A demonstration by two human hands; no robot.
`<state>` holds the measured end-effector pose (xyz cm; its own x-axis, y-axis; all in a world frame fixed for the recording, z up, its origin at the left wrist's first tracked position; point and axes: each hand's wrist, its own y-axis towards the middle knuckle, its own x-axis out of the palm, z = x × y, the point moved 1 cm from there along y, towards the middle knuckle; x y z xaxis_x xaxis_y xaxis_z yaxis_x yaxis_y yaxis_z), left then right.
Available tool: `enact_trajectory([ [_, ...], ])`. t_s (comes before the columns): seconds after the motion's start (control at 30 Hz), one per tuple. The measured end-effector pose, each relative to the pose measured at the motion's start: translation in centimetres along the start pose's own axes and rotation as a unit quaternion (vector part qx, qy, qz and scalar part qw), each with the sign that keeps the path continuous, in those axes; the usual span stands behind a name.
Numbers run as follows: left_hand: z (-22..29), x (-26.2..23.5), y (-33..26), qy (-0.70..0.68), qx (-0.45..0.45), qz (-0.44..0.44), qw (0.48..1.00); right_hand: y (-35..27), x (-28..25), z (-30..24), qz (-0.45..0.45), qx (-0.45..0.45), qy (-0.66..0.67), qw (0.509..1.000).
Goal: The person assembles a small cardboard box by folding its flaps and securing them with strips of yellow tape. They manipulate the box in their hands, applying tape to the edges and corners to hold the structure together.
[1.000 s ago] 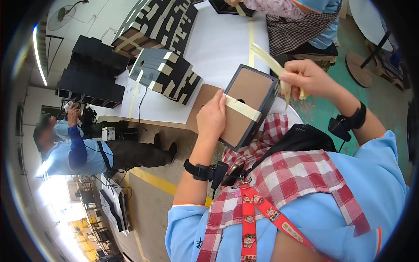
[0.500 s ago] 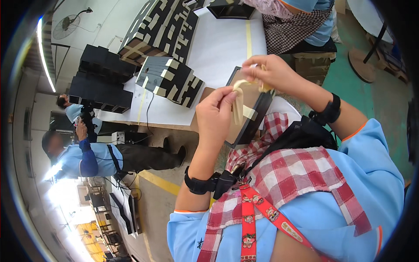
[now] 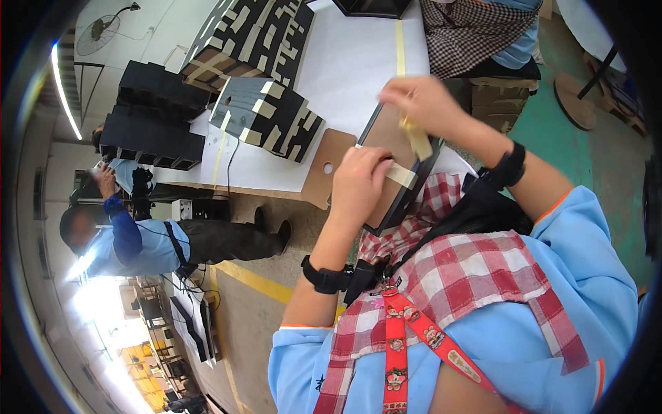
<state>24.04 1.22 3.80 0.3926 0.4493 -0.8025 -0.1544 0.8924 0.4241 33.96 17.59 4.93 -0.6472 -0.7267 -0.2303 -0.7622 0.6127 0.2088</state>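
Observation:
A shallow black box with a brown board face [image 3: 387,131] lies tilted in front of my body. My left hand [image 3: 358,181] is at its left edge, fingers curled and thumb close to a cream strip of masking tape [image 3: 402,175] stuck across the face. What its fingertips hold, if anything, is hidden. My right hand [image 3: 426,103], blurred and closed, is above the box's far right side. From it hangs a yellowish length of masking tape [image 3: 416,141]; whether a roll is in the palm cannot be made out.
Left of the box, a black cabinet with tape strips [image 3: 270,117] stands on a white-covered table [image 3: 338,69], before a taller taped stack [image 3: 252,41]. Black open boxes [image 3: 152,141] stand farther left. A person in blue [image 3: 138,241] stands left; another person's checked apron [image 3: 472,34] shows at top right.
My hands have moved apart. The left has come down to the box's left edge; the right has lifted slightly with the tape. The strip held between them is no longer stretched there.

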Motion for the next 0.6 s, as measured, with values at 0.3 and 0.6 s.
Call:
enact_trajectory([
  [0.3, 1.8, 0.1, 1.0, 0.123, -0.046, -0.177, 0.975, 0.1, 3.6, 2.8, -0.019, -0.018, -0.087, 0.996],
  [0.6, 0.5, 0.3, 1.3, 0.03, -0.057, -0.152, 0.986, -0.2, 3.8, 3.0, -0.008, -0.033, -0.068, 0.997],
])
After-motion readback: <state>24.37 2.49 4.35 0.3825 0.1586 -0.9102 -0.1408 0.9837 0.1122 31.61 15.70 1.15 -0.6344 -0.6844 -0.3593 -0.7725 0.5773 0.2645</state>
